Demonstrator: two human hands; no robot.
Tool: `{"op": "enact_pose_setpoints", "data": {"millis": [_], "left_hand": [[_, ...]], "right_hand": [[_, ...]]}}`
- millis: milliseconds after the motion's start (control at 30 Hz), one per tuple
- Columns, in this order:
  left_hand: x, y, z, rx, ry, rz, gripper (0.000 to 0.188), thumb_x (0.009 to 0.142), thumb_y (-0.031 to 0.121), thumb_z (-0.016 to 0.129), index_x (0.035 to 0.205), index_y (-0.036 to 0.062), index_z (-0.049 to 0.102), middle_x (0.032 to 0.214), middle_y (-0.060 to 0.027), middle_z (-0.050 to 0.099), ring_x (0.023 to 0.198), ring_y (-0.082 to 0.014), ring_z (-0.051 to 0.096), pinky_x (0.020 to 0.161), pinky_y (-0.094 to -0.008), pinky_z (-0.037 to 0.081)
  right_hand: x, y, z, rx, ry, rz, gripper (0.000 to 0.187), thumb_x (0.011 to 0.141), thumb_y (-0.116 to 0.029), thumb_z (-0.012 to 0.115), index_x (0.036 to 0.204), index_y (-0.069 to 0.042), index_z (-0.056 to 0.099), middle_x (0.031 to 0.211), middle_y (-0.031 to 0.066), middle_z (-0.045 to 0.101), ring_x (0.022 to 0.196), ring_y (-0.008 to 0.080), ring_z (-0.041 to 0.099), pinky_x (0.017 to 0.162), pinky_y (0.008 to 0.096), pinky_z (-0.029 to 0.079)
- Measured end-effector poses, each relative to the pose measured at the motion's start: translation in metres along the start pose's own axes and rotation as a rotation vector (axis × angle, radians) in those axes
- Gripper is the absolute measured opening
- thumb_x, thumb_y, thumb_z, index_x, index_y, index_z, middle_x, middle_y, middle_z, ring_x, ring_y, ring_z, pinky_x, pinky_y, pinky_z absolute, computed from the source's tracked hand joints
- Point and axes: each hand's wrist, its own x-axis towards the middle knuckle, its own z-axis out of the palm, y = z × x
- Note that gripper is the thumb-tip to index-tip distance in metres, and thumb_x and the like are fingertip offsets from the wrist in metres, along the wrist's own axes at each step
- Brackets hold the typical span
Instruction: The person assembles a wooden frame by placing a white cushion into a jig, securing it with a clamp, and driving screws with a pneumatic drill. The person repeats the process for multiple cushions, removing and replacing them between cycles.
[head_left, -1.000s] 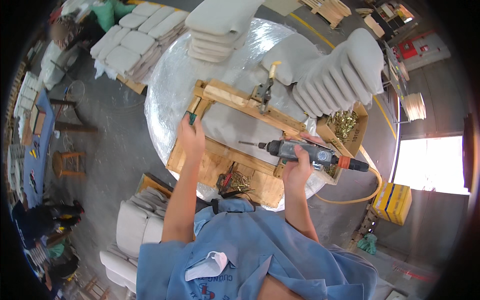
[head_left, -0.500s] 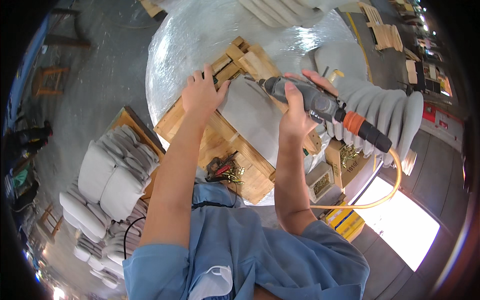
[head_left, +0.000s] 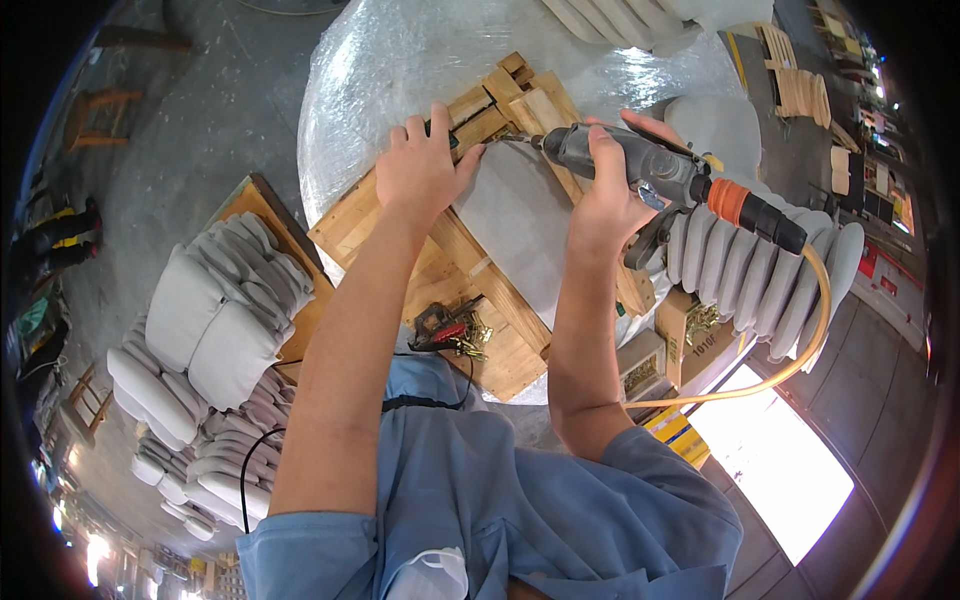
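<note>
My right hand [head_left: 608, 200] is wrapped round the body of a grey air screwdriver [head_left: 655, 165] with an orange collar. Its bit points left, its tip at the far end of a grey padded panel [head_left: 515, 220]. That panel lies in a wooden frame jig [head_left: 485, 285]. My left hand [head_left: 420, 170] rests at the far left edge of panel and jig, thumb apart and fingers spread over the wood. Small dark green bits show by its fingertips. Whether the bit touches a screw is too small to tell.
A dark holder with loose brass-coloured screws [head_left: 470, 338] lies on the jig's near part. Plastic-wrapped round table [head_left: 345, 110] beneath. Grey padded panels [head_left: 215, 310] are stacked left; more [head_left: 735, 255] stand right. A carton of screws [head_left: 690, 335] sits near the yellow air hose [head_left: 740, 392].
The screwdriver has come up and right in the picture, and its bit now sits nearer the panel's far end. My left hand stays at the jig's edge. The whole view has shifted slightly.
</note>
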Motion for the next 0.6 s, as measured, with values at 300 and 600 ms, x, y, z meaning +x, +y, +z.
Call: {"op": "enact_pose_setpoints", "data": {"millis": [300,600], "left_hand": [[-0.0014,0.0017,-0.0021,-0.006,-0.007,-0.005,0.077,0.102,0.065,0.061,0.155,0.0122,0.046,0.130,-0.0160,0.065,0.120,-0.0348,0.066,0.086,-0.0478,0.063],[-0.0009,0.0005,-0.0005,-0.003,-0.005,-0.007,0.075,0.102,0.064,0.061,0.154,0.0120,0.046,0.131,-0.0163,0.065,0.121,-0.0346,0.065,0.086,-0.0480,0.063]], "right_hand": [[-0.0055,0.0020,-0.0002,-0.002,-0.012,-0.056,0.047,0.081,0.015,0.074,0.120,0.003,0.052,0.115,0.0179,0.065,0.090,0.0246,0.075,0.083,0.0367,0.063],[-0.0024,0.0007,-0.0026,-0.007,-0.039,-0.054,0.045,0.080,0.014,0.074,0.119,0.004,0.053,0.111,0.0173,0.066,0.088,0.0250,0.076,0.083,0.0363,0.063]]}}
